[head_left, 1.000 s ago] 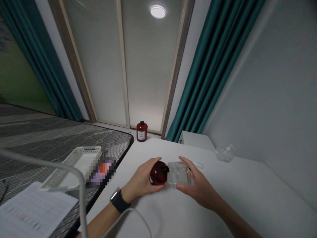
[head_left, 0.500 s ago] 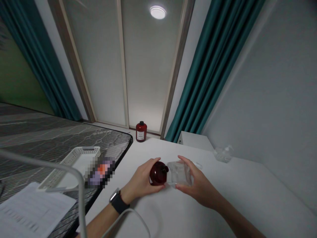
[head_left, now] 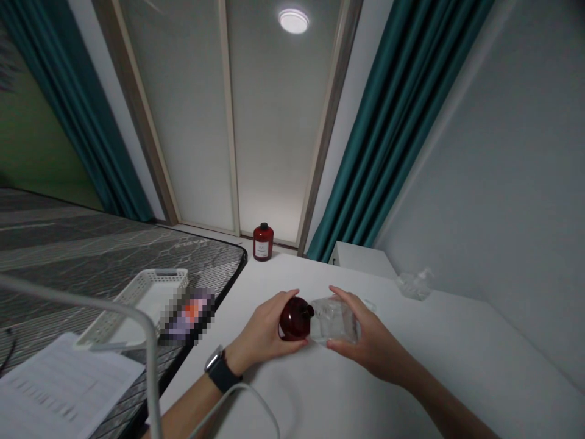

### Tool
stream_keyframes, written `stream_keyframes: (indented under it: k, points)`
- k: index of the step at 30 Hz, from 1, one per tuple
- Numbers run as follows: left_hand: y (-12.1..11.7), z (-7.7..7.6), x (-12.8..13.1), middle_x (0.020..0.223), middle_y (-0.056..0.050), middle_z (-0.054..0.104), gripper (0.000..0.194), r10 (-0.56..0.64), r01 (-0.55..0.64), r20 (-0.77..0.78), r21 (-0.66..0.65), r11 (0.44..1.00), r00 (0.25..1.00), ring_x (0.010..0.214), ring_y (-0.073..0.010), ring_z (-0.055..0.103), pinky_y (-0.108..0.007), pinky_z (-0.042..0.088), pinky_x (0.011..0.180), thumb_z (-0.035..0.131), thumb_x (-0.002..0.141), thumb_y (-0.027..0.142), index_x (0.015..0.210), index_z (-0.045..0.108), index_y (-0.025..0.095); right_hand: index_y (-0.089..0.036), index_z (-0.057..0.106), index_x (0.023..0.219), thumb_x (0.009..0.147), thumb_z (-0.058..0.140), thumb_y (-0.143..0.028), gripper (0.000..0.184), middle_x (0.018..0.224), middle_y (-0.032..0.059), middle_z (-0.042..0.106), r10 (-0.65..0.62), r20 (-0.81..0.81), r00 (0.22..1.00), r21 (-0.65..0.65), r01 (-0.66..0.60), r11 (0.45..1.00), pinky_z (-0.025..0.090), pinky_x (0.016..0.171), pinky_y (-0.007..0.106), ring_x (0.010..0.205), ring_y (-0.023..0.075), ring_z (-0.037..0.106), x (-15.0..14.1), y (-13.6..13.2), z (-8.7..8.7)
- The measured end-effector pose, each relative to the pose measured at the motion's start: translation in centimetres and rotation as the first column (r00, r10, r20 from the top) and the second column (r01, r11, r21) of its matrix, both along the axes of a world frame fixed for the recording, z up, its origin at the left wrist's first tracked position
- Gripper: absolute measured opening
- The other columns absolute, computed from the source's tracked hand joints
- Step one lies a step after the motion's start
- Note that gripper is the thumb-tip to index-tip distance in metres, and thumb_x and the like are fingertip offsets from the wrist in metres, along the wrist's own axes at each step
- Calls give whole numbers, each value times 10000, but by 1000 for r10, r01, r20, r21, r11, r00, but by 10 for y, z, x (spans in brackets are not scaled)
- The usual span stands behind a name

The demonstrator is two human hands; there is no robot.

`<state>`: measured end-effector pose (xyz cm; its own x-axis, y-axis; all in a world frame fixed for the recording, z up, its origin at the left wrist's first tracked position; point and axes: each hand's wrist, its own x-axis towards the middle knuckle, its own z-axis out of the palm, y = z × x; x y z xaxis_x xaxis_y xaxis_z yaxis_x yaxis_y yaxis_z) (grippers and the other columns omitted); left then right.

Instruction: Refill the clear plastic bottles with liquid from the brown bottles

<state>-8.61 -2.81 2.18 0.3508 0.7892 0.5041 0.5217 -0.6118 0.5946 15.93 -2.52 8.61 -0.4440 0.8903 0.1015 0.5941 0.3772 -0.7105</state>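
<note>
My left hand (head_left: 265,330) is closed around a dark red bottle (head_left: 296,319) lying on its side, and my right hand (head_left: 369,342) grips a clear plastic case (head_left: 334,320). The hands are close together, with the bottle's black neck touching the case. Both are over the white tabletop (head_left: 457,347), which stretches wide to my right toward the wall, with a clear pump bottle (head_left: 414,285) near its back edge. The table's left edge runs just beside my left forearm. Past it, on a patterned mattress (head_left: 100,250), lie a white plastic basket (head_left: 137,308), a pixelated phone (head_left: 187,316) and papers (head_left: 59,390). An upright red bottle (head_left: 263,242) stands beyond the far edge.
</note>
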Motion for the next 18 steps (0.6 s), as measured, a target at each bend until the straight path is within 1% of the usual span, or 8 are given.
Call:
stream_keyframes:
  k: [11, 18]
  points:
    - [-1, -2, -1, 1296, -110, 591, 863, 7, -7, 0, -11, 1000, 1000, 1174, -279, 607, -414, 508, 1011, 815, 711, 284, 1424, 333, 229, -246, 375, 1467, 719, 724, -243, 826, 1442, 121, 492, 8, 9, 1000, 20, -8, 1000, 313, 1159, 515, 1369, 304, 432, -1, 2, 1]
    - [-2, 1, -1, 1286, -115, 597, 849, 8, -8, 10, -26, 1000, 1000, 1167, -288, 613, -430, 514, 1007, 812, 711, 295, 1416, 343, 231, -243, 369, 1478, 715, 732, -253, 845, 1432, 124, 499, 4, 20, 1000, 14, -5, 1000, 311, 1159, 522, 1364, 310, 435, -1, 2, 1]
